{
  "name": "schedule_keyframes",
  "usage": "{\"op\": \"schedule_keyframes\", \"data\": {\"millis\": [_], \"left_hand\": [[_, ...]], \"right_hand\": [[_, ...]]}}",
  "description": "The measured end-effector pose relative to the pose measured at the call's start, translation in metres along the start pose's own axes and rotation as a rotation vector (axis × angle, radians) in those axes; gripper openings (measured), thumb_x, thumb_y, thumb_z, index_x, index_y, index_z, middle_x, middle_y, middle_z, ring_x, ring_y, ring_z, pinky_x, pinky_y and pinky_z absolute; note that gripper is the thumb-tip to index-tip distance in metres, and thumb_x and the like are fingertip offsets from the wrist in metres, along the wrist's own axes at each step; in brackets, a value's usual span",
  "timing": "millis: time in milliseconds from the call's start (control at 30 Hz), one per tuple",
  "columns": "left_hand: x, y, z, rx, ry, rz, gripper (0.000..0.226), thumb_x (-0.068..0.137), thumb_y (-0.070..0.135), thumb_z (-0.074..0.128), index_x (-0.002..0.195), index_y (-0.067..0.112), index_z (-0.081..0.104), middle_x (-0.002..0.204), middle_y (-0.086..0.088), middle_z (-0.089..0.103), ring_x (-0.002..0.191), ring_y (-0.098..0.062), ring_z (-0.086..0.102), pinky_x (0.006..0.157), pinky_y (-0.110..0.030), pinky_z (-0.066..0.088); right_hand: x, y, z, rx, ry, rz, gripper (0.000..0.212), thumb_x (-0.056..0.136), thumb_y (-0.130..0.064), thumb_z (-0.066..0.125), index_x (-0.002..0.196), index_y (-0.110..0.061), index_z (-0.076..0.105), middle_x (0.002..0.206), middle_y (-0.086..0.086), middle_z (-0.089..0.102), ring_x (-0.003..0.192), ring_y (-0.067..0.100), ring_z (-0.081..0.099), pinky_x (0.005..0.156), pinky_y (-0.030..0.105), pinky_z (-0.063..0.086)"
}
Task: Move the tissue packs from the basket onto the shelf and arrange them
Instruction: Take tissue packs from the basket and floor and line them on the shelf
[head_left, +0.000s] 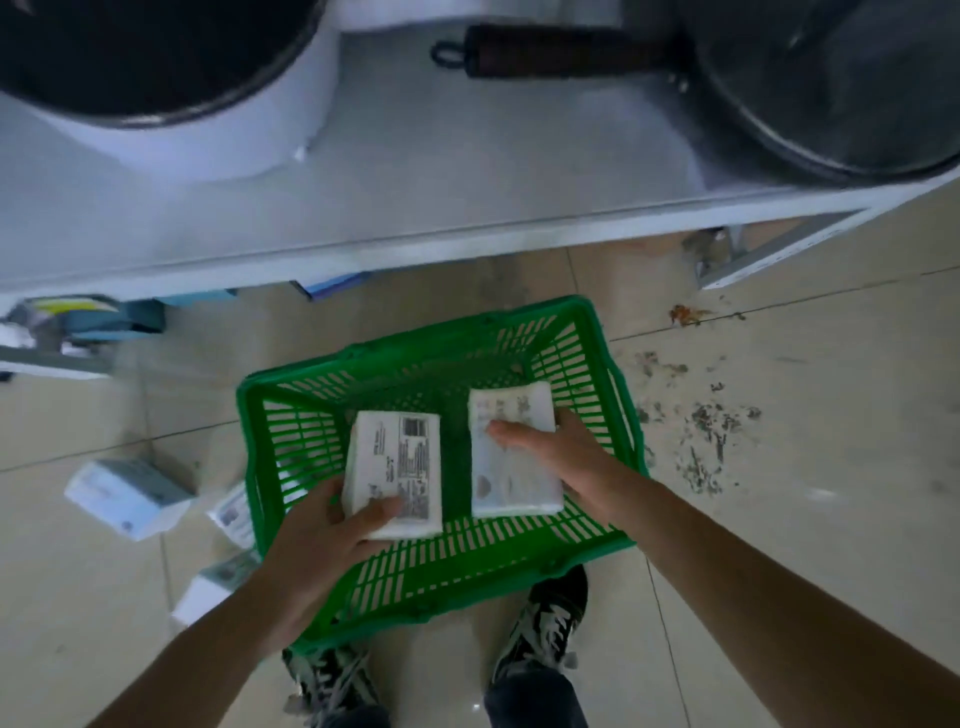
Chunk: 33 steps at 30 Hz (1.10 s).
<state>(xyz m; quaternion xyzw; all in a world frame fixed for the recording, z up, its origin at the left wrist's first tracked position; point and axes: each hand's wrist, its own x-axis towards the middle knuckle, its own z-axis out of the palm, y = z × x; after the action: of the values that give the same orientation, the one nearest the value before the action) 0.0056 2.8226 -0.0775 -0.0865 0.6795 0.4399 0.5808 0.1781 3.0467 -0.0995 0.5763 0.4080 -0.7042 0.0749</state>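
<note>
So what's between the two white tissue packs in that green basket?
Only a bare strip of floor of the green plastic basket, shown in the head view.

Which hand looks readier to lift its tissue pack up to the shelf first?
Probably the left hand: its thumb clamps over the left tissue pack, fingers underneath, above the basket. The right hand holds the right tissue pack too, thumb merely lying flat on top.

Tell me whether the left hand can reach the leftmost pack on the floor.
Probably not yet: the left hand grips a tissue pack inside the green basket, so it is full. The floor pack lies uncovered outside the basket.
</note>
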Motion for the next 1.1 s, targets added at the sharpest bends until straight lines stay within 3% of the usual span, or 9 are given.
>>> {"op": "schedule_keyframes", "data": {"millis": [133,233,333,533,733,833,933,1033,1100], "left_hand": [[-0.065,0.060,0.018,-0.103,0.007,0.068,0.044,0.080,0.013,0.078,0.123,0.011,0.066,0.116,-0.006,0.080,0.105,-0.023,0.077,0.083,-0.036,0.062],[-0.110,0.113,0.036,-0.129,0.013,0.129,0.029,0.092,0.002,0.069,0.120,0.009,0.066,0.114,-0.007,0.080,0.103,-0.024,0.077,0.085,-0.038,0.063],[-0.150,0.161,0.052,-0.145,0.006,0.213,0.028,0.092,0.003,0.071,0.119,0.011,0.066,0.113,-0.005,0.080,0.105,-0.024,0.077,0.084,-0.040,0.064],[-0.235,0.236,0.061,-0.139,-0.050,0.315,0.036,0.091,0.006,0.075,0.125,0.009,0.066,0.121,-0.009,0.078,0.109,-0.027,0.076,0.089,-0.044,0.063],[-0.354,0.298,0.048,-0.160,-0.046,0.421,0.053,0.076,0.020,0.086,0.123,0.012,0.066,0.118,-0.007,0.078,0.108,-0.027,0.076,0.088,-0.043,0.063],[-0.413,0.324,0.037,-0.180,0.004,0.500,0.035,0.088,0.014,0.079,0.121,0.015,0.068,0.116,-0.003,0.080,0.104,-0.022,0.077,0.082,-0.034,0.064],[-0.467,0.350,0.024,-0.209,0.036,0.567,0.031,0.093,0.014,0.075,0.123,0.014,0.067,0.116,-0.001,0.080,0.105,-0.021,0.077,0.082,-0.033,0.063],[-0.518,0.375,0.007,-0.246,0.050,0.637,0.031,0.093,0.016,0.074,0.122,0.014,0.066,0.118,-0.003,0.079,0.107,-0.022,0.076,0.086,-0.036,0.062],[-0.546,0.392,-0.004,-0.256,0.054,0.690,0.030,0.093,0.014,0.074,0.122,0.016,0.067,0.117,-0.003,0.079,0.107,-0.022,0.076,0.088,-0.037,0.063]], "right_hand": [[-0.082,-0.057,0.002,0.095,-0.024,-0.068,0.024,0.081,-0.018,0.088,0.103,-0.014,0.078,0.107,0.016,0.081,0.095,0.034,0.079,0.084,0.052,0.065],[-0.144,-0.111,0.000,0.135,-0.018,-0.143,0.034,0.086,-0.014,0.082,0.117,-0.004,0.074,0.117,0.024,0.076,0.107,0.044,0.074,0.094,0.061,0.059],[-0.199,-0.164,-0.002,0.116,-0.047,-0.213,0.048,0.088,-0.020,0.080,0.129,0.000,0.066,0.123,0.024,0.074,0.113,0.045,0.072,0.101,0.064,0.054],[-0.310,-0.246,-0.003,0.118,-0.073,-0.320,0.051,0.085,-0.031,0.083,0.128,-0.007,0.068,0.118,0.017,0.078,0.109,0.039,0.075,0.099,0.060,0.057],[-0.426,-0.303,0.007,0.122,-0.061,-0.429,0.052,0.073,-0.040,0.089,0.116,-0.016,0.073,0.105,0.009,0.083,0.090,0.029,0.081,0.068,0.040,0.066],[-0.476,-0.332,0.012,0.103,-0.078,-0.450,0.047,0.066,-0.045,0.093,0.104,-0.021,0.082,0.109,0.013,0.082,0.094,0.032,0.081,0.073,0.042,0.066],[-0.520,-0.359,0.019,0.062,-0.104,-0.479,0.048,0.057,-0.055,0.095,0.096,-0.029,0.085,0.108,0.009,0.082,0.095,0.029,0.081,0.073,0.040,0.065],[-0.563,-0.382,0.029,0.048,-0.117,-0.525,0.066,0.052,-0.060,0.096,0.107,-0.025,0.083,0.111,0.009,0.082,0.099,0.029,0.080,0.079,0.040,0.065],[-0.590,-0.395,0.039,0.034,-0.157,-0.573,0.064,0.062,-0.057,0.094,0.114,-0.023,0.080,0.116,0.010,0.081,0.104,0.029,0.079,0.079,0.040,0.065]]}}
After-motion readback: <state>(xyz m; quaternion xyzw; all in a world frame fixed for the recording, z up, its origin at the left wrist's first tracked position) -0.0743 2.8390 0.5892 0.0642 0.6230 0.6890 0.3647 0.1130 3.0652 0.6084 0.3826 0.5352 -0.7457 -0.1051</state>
